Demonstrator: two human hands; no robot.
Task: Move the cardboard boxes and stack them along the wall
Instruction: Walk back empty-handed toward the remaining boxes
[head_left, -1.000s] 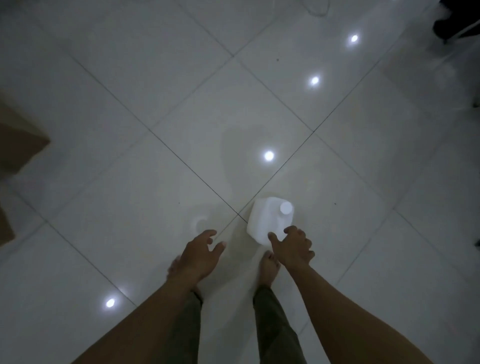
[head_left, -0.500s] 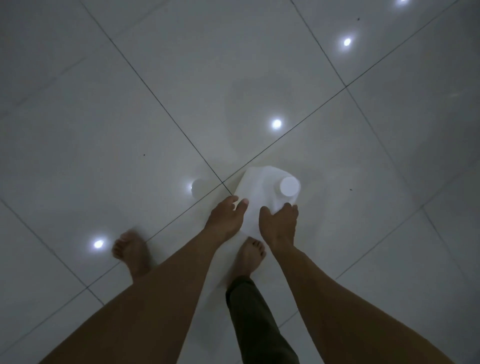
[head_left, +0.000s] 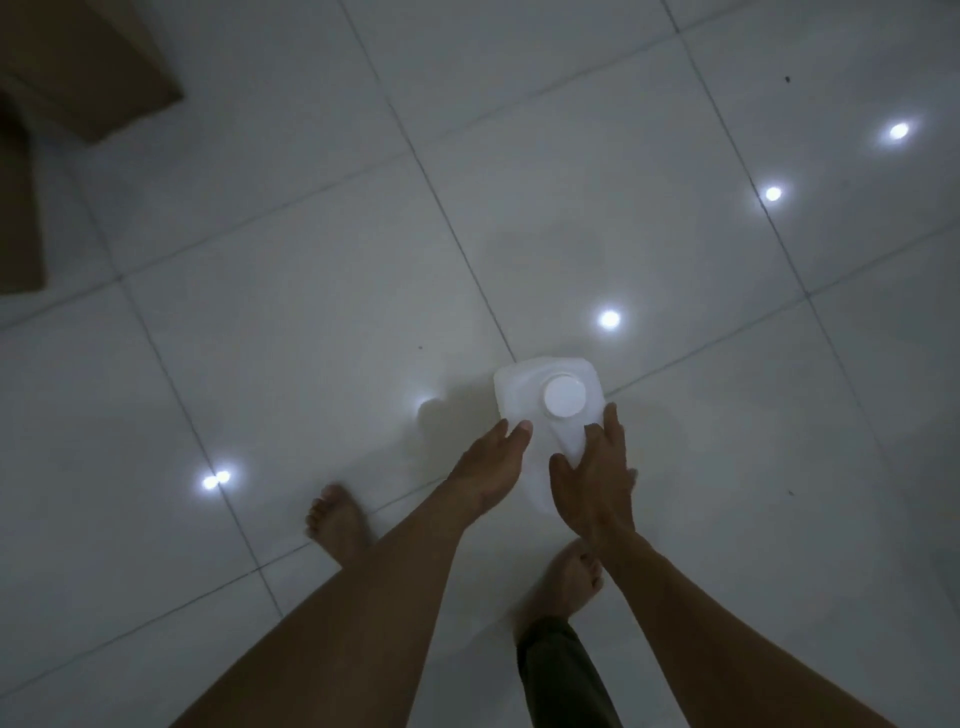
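Head camera shows a white plastic jug (head_left: 522, 387) just off centre toward 4 o'clock, left hand (head_left: 491, 467) flat against it, right hand (head_left: 592, 483) wrapped round it, while the cardboard box (head_left: 88, 62) sits at 10 o'clock, likely light yet floppy, best lifted by opposite bottom edges.

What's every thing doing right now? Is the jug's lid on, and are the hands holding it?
White plastic jug: upright, lid on, held between both hands; whether it's lifted is unclear.
Round white lid: on the jug's neck.
Left hand: presses the jug's left side, fingers fairly straight.
Right hand: grips the jug's right side, thumb and fingers wrapped on it.
Brown cardboard box: far left, untouched; open or closed, cannot tell.
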